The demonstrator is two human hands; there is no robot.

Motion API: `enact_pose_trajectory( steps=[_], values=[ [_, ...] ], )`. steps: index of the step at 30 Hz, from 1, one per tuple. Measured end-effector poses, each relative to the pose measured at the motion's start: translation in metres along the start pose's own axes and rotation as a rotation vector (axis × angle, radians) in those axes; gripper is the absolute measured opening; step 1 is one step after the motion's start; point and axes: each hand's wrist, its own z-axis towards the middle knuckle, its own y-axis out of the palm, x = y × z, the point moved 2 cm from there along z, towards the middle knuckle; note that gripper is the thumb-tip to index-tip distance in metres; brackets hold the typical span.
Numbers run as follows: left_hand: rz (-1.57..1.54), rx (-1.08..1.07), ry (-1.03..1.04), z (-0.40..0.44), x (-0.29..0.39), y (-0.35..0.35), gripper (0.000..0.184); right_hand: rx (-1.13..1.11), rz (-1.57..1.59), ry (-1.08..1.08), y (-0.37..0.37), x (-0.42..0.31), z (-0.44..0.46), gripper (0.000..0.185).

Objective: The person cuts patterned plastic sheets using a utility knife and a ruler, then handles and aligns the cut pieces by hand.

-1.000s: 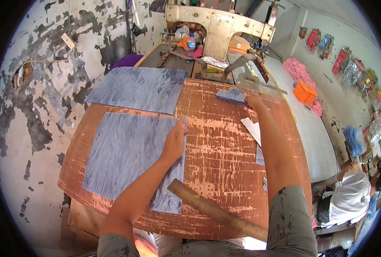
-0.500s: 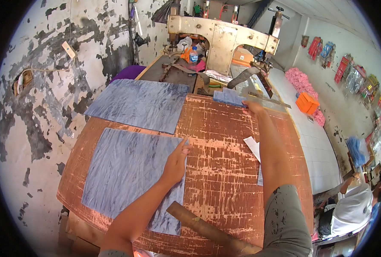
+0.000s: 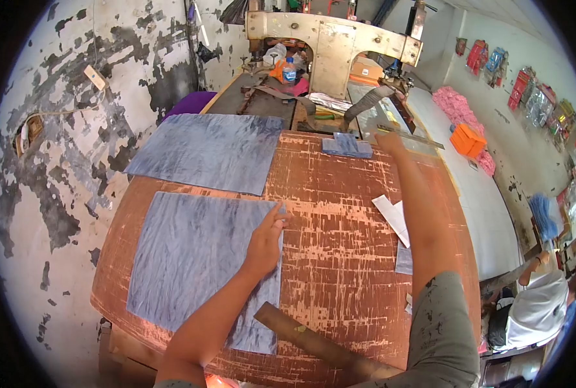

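Observation:
My left hand (image 3: 266, 239) lies on the right edge of the nearer blue-grey marbled sheet (image 3: 191, 258), its fingers stretched out and pointing away from me. Beyond that sheet is a second one (image 3: 207, 152) like it. At the table's far edge my right hand (image 3: 387, 142) is just right of a small stack of blue pieces (image 3: 346, 146), apart from it; its fingers are bunched and too small to read. A brown strip (image 3: 314, 343) lies slantwise near my body. White strips (image 3: 391, 218) and a grey-blue scrap (image 3: 404, 258) lie by my right forearm.
The worn red-brown board (image 3: 340, 284) covers the table. Behind it stands a large cream metal machine (image 3: 330, 48), with a bottle (image 3: 289, 70) and straps. A metal ruler (image 3: 417, 137) lies at the far right. An orange object (image 3: 467, 141) and a person in white (image 3: 537, 310) are to the right.
My right hand has let go of the small blue stack and moved slightly right and away. The stack now lies flat on the board. My left hand stays at the sheet's edge.

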Motion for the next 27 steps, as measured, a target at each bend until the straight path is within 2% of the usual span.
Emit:
enact_pose_trajectory(
  steps=[1, 2, 4, 5, 6, 8, 10, 11, 12, 14, 15, 17, 18, 21, 25, 27],
  values=[
    [-0.025, 0.006, -0.004, 0.0, 0.001, 0.0, 0.057, 0.085, -0.16, -0.094, -0.008, 0.009, -0.001, 0.039],
    [-0.032, 0.003, -0.004, 0.0, -0.001, 0.001, 0.057, 0.073, -0.254, -0.132, -0.007, 0.032, 0.0, 0.034],
    [-0.001, 0.061, -0.004, 0.001, -0.009, 0.002, 0.043, 0.003, -0.227, -0.18, -0.022, 0.048, -0.026, 0.026],
    [-0.008, 0.057, -0.001, 0.001, -0.008, 0.002, 0.043, -0.054, -0.104, -0.189, -0.042, 0.049, -0.066, 0.022],
    [0.078, 0.053, -0.043, 0.002, -0.008, 0.001, 0.035, -0.134, 0.038, -0.158, -0.066, 0.041, -0.111, 0.02],
    [0.157, 0.047, -0.09, 0.0, -0.01, 0.001, 0.029, -0.097, 0.006, -0.194, -0.117, -0.003, -0.218, 0.022],
    [0.219, 0.098, -0.03, 0.001, -0.015, 0.002, 0.024, -0.095, -0.1, -0.13, -0.114, 0.002, -0.279, 0.038],
    [0.208, 0.096, -0.037, -0.001, -0.016, 0.003, 0.024, -0.213, -0.033, 0.001, -0.096, 0.022, -0.297, 0.049],
    [0.238, 0.076, 0.019, 0.0, -0.014, 0.004, 0.022, -0.219, -0.041, 0.004, -0.087, 0.03, -0.322, 0.049],
    [0.266, 0.055, 0.085, -0.002, -0.01, 0.005, 0.02, -0.271, -0.139, 0.096, -0.077, 0.044, -0.366, 0.083],
    [0.307, 0.058, 0.127, -0.002, -0.008, 0.007, 0.019, -0.262, -0.142, 0.099, -0.075, 0.053, -0.375, 0.083],
    [0.348, 0.057, 0.169, -0.003, -0.008, 0.009, 0.017, -0.3, 0.046, -0.048, -0.064, 0.068, -0.388, 0.114],
    [0.388, 0.053, 0.197, -0.003, -0.009, 0.009, 0.016, -0.298, 0.046, -0.045, -0.057, 0.075, -0.388, 0.114],
    [0.476, 0.019, 0.279, -0.008, 0.0, 0.016, 0.017, -0.238, 0.119, 0.028, -0.053, 0.079, -0.383, 0.129],
    [0.64, -0.059, 0.363, -0.008, 0.003, 0.015, 0.023, -0.22, 0.204, -0.015, -0.048, 0.07, -0.375, 0.123],
    [0.617, -0.033, 0.388, -0.016, 0.015, 0.01, 0.025, -0.127, 0.272, -0.065, -0.024, 0.089, -0.358, 0.115]
  ],
)
